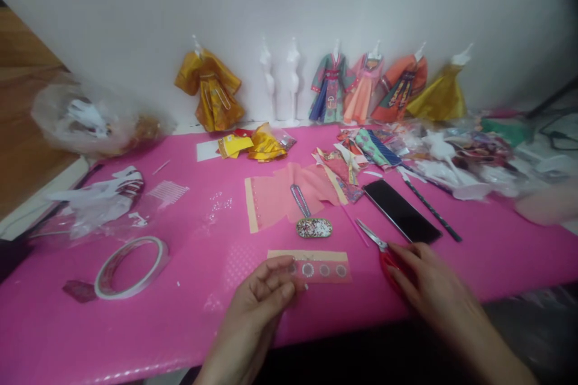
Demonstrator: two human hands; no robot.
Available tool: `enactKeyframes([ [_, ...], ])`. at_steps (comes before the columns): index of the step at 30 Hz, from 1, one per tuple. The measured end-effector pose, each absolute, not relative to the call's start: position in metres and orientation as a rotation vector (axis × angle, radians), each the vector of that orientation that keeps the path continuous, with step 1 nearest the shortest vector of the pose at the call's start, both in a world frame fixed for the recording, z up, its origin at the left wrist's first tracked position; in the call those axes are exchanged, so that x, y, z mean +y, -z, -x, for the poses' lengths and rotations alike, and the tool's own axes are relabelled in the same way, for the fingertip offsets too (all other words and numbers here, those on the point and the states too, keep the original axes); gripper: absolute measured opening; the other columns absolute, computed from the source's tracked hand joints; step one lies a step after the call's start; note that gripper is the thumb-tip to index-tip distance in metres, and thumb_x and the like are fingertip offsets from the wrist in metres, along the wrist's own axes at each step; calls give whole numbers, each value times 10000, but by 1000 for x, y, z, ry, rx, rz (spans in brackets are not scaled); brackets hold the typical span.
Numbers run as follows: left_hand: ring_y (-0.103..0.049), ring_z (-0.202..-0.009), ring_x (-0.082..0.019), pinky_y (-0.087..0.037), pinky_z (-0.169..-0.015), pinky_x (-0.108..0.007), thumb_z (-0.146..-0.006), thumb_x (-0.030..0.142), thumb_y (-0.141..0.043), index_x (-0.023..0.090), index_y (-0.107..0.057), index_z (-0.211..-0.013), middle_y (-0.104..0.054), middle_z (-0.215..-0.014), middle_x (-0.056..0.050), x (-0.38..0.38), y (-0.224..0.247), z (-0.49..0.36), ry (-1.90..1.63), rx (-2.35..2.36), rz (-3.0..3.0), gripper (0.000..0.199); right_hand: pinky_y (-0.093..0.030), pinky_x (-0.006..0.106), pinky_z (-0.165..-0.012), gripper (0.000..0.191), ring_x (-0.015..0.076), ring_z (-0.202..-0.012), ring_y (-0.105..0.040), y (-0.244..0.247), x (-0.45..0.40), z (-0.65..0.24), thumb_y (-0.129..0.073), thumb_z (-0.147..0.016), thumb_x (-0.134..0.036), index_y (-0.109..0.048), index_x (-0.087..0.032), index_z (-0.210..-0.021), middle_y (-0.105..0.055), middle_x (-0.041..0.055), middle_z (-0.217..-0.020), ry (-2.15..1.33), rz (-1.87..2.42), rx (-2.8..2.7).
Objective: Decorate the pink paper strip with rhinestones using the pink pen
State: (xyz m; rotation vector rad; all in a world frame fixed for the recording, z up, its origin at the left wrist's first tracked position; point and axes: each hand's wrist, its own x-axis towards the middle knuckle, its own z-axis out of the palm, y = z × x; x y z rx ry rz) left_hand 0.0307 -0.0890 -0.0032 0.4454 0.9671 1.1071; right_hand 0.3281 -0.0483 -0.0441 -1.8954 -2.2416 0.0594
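Observation:
My right hand (422, 277) is closed around the red handles of a pair of scissors (370, 233), whose blades point away to the left, a little apart. In front of me lies a pink fabric strip (332, 274) with a beige upper edge and a row of round silvery ornaments. My left hand (268, 289) covers the strip's left end, thumb and fingers pinched together. A tiny whitish bit shows at those fingertips, too small to name. Beyond the strip is an oval tin (313, 228) of small beads, beside a larger pink cloth piece (275, 192) with a looped bead trim (298, 200) on it.
A black phone (401, 210) and a thin pink stick (356, 226) lie near the scissors. On the left are a tape roll (130, 267) and a plastic bag (102, 195). Dressed mannequins (332, 87) line the wall; bagged scraps (451, 156) pile up at right.

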Motion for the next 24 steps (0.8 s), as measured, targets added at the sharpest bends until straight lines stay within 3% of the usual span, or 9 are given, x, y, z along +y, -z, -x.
enactKeyframes([
  [4,-642,-825,-145,-438,-792,-241,-709,203,-817,196,-662,-1073,-732,-872,-28,-93,2,-32,-1093,962,-431,395,-517,446,-755,415,288,-845,-618,43,-44,-329,-415,-943,-341,-662,-81,-1151,-589,149,-944,-89,1775,-2291],
  [7,-615,-732,-116,-425,-694,-208,-692,174,-816,206,-664,-1057,-726,-793,-2,-97,0,-34,-1087,1008,-484,397,-491,452,-765,317,287,-861,-598,28,-50,-316,-446,-938,-309,-684,-126,-1037,-588,134,-933,-124,1695,-2197],
  [11,-604,-709,-123,-424,-648,-208,-684,185,-810,230,-661,-1030,-715,-741,18,-100,-5,-39,-1094,1079,-637,379,-479,328,-697,107,200,-821,-587,-6,-68,-272,-516,-924,-224,-602,-219,-860,-589,48,-868,-562,1341,-2093],
  [14,-618,-770,-157,-460,-721,-264,-703,182,-776,260,-641,-1046,-708,-771,21,-101,-8,-43,-1090,1110,-756,377,-465,259,-673,120,148,-789,-586,-24,-74,-242,-550,-876,-111,-556,-224,-837,-592,-2,-823,-865,1102,-2093],
  [19,-615,-868,-207,-458,-896,-398,-744,196,-707,269,-596,-1098,-680,-807,6,-104,-8,-45,-1042,1116,-891,378,-453,260,-726,145,149,-863,-601,-29,-71,-229,-631,-844,-128,-595,-236,-934,-629,-11,-901,-999,993,-2078],
  [24,-618,-880,-210,-470,-881,-382,-734,193,-724,270,-580,-1109,-670,-812,4,-106,-8,-46,-1023,1175,-915,410,-439,267,-745,136,150,-875,-589,-31,-70,-231,-646,-827,-113,-621,-241,-867,-619,-19,-901,-1075,1015,-2102],
])
